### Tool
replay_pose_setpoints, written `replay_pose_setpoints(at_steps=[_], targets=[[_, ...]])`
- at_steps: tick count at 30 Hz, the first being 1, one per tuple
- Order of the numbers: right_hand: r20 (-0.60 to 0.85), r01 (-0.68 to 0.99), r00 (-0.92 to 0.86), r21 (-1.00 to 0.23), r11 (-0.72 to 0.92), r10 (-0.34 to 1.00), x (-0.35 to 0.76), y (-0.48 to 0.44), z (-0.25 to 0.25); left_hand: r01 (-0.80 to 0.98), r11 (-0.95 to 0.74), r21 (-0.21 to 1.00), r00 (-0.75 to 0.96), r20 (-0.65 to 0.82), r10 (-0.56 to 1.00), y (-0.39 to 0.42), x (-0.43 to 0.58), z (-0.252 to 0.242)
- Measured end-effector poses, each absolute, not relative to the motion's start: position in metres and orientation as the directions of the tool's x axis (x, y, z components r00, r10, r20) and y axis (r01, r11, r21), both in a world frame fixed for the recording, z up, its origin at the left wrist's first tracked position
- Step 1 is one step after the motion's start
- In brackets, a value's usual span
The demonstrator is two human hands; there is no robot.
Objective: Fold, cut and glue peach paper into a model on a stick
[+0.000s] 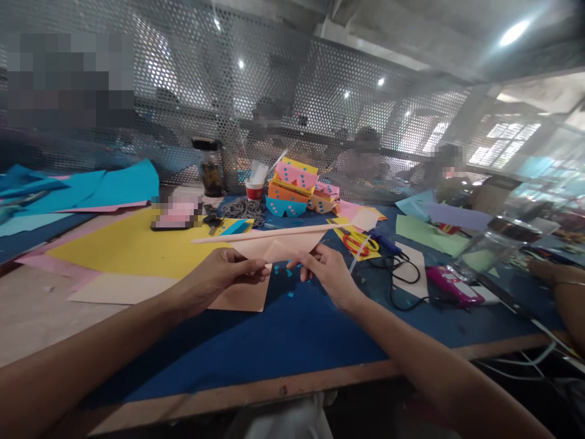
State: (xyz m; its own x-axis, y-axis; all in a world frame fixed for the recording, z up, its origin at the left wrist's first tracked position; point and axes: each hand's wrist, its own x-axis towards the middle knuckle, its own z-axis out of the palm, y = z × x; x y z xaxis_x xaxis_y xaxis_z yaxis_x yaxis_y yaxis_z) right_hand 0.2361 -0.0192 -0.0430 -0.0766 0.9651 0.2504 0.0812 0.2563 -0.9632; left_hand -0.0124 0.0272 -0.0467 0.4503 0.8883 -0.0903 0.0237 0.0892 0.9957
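Observation:
Over the blue tabletop, my left hand (228, 268) pinches the left side of a peach paper piece (260, 245) between thumb and fingers. At its right side, my right hand (326, 271) grips the same piece with fingers closed. The piece spans the gap between both hands and looks folded or overlapped near its lower middle. A long rolled peach strip (292, 231) runs along or just behind its upper edge; I cannot tell if they are joined. Below my left hand lies a flat peach sheet (247, 296). Small blue paper scraps (290, 295) are scattered below the hands.
Yellow sheets (114, 244) and a phone (177, 213) lie left. Behind are a jar (208, 167), a red-and-white cup (255, 189) and dotted paper shapes (292, 189). To the right are scissors (359, 241), a blue-handled tool with a cord (384, 241), a pink device (454, 286) and another person's arm (560, 274).

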Motion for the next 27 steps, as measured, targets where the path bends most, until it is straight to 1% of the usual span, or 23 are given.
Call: replay_pose_setpoints(at_steps=[9, 19, 27], targets=[[0.249, 0.143, -0.040, -0.957, 0.252, 0.968, 0.2366, -0.0183, -0.0435, 0.054, 0.094, 0.994, 0.503, -0.109, 0.858, 0.0233, -0.0126, -0.0431], [0.244, 0.142, -0.042, -0.958, 0.248, 0.969, 0.2360, -0.0183, -0.0431, -0.096, 0.174, 0.980, 0.501, -0.103, 0.859, 0.0222, -0.0094, -0.0424], [0.243, 0.168, -0.034, -0.955, 0.246, 0.969, 0.2370, -0.0189, -0.0447, -0.102, 0.192, 0.976, 0.508, -0.115, 0.854, 0.0222, -0.0097, -0.0442]])
